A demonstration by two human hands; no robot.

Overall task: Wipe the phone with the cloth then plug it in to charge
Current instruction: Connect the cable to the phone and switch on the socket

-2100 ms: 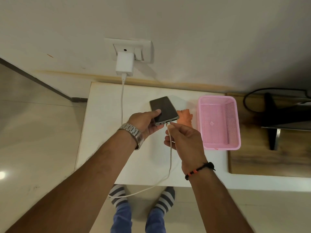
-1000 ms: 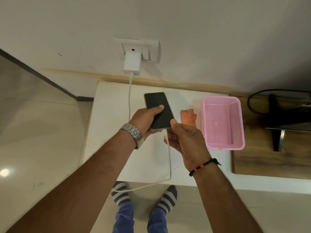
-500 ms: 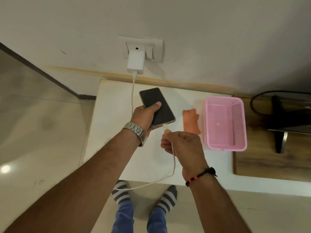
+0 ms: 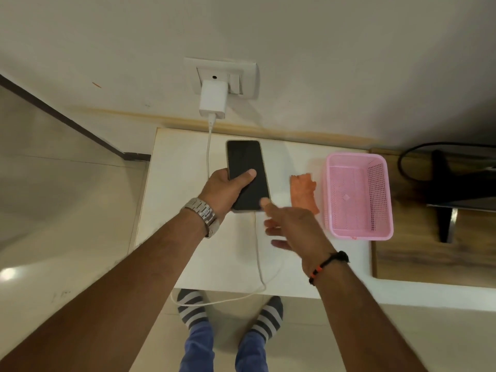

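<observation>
My left hand [image 4: 226, 190] grips a black phone [image 4: 247, 167], thumb across its dark screen, holding it over the white table [image 4: 174, 210]. A white cable [image 4: 259, 261] runs from the phone's near end, loops past the table's front edge and climbs to the white charger [image 4: 213, 99] in the wall socket [image 4: 241, 73]. Just right of the phone's near end, my right hand [image 4: 291, 226] hovers with its fingers spread and holds nothing. An orange cloth [image 4: 303, 193] lies crumpled on the table to the right of the phone.
A pink mesh basket [image 4: 358, 233] stands on the table's right side, next to the cloth. Beyond it is a wooden surface [image 4: 418, 261] with a black stand and black cable. My striped socks are on the tiled floor below the table edge.
My right hand has let go of the cable end at the phone and opened. My left hand has moved the phone farther from me and turned it straighter.
</observation>
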